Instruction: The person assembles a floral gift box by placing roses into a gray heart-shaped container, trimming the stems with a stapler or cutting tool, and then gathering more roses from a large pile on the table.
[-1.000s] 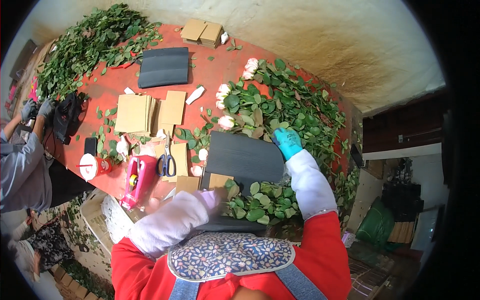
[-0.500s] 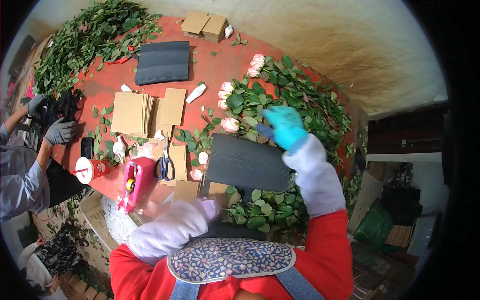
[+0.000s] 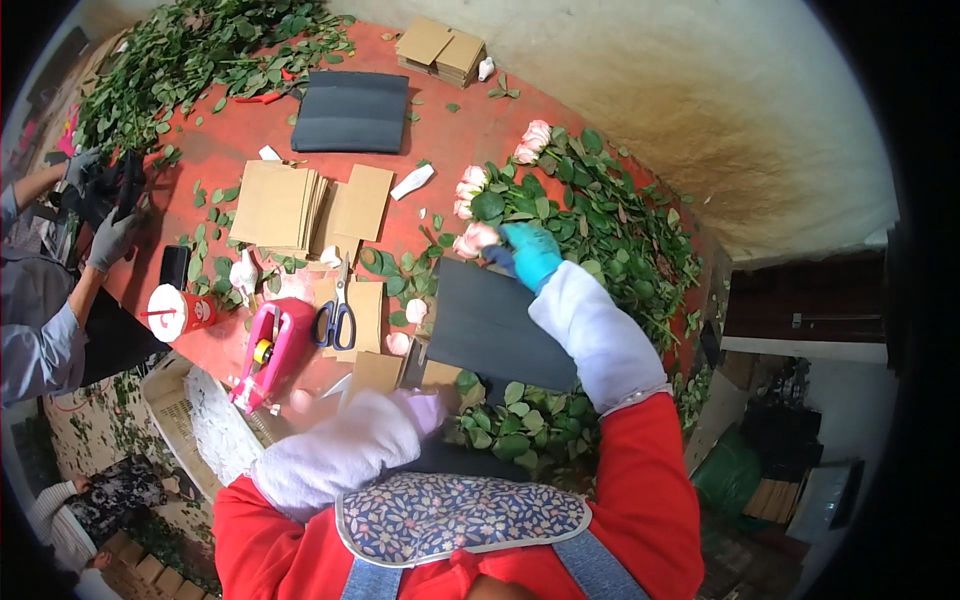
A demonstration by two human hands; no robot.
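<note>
Along the right side of the red table [image 3: 215, 130], pink roses lie in three places: one bloom [image 3: 475, 240] at the right hand [image 3: 515, 248], at least two heads [image 3: 469, 190] above it, and two more [image 3: 533, 142] farthest off. The right hand wears a teal glove; its thumb and fingers are at the base of the lowest bloom, but whether they are clamped on it cannot be told. The left hand [image 3: 425, 408], in a lilac glove, is blurred beside leafy stems [image 3: 520, 425]; its finger state cannot be told. Two dark ribbed sheets [image 3: 500, 325] lie on the tabletop, one near the right forearm, one at the far side. Cardboard is stacked in two main piles [image 3: 275, 205]. Counted singly: one pair of scissors [image 3: 337, 318], one phone [image 3: 175, 265]. Containers: one beige basket [image 3: 170, 425] holds white material [image 3: 220, 430]; one pink dispenser [image 3: 272, 350] carries a yellow-cored tape roll [image 3: 262, 351]; one red-and-white cup [image 3: 172, 313] has a straw, contents hidden. At left, a co-worker's two grey-gloved hands [image 3: 112, 238] handle a black item [image 3: 125, 185].
</note>
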